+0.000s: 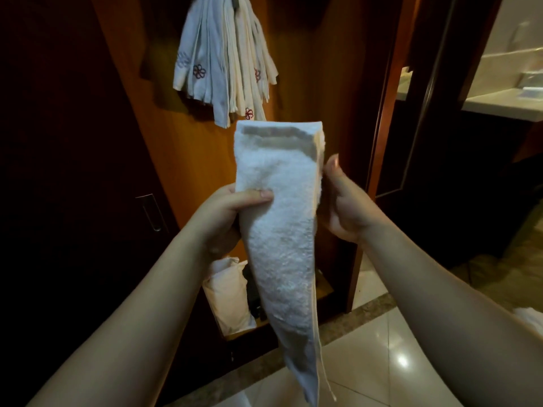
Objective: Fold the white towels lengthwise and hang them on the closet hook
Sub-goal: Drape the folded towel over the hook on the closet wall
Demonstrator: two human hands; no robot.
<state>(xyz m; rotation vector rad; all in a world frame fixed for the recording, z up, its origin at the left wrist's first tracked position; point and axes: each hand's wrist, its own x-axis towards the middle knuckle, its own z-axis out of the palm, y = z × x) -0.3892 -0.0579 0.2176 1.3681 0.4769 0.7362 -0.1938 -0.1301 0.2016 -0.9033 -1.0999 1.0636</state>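
A white towel (279, 224), folded into a long narrow strip, hangs upright between my hands in front of the open closet. My left hand (226, 212) grips its left edge, with the thumb pressed across the front. My right hand (343, 201) holds the right edge, thumb up along the fold and fingers behind the cloth. The towel's lower end tapers down toward the floor with a loose thread. Above, several folded white towels (226, 60) with red flower embroidery hang in a bunch from a hook (235, 0) at the top of the closet back.
The wooden closet back panel (308, 69) stands behind the towels. A dark door with a metal handle (152, 212) is at the left. A white bag (229, 295) sits on the closet floor. Glossy floor tiles (382, 348) lie below, and a counter (505, 104) shows at the far right.
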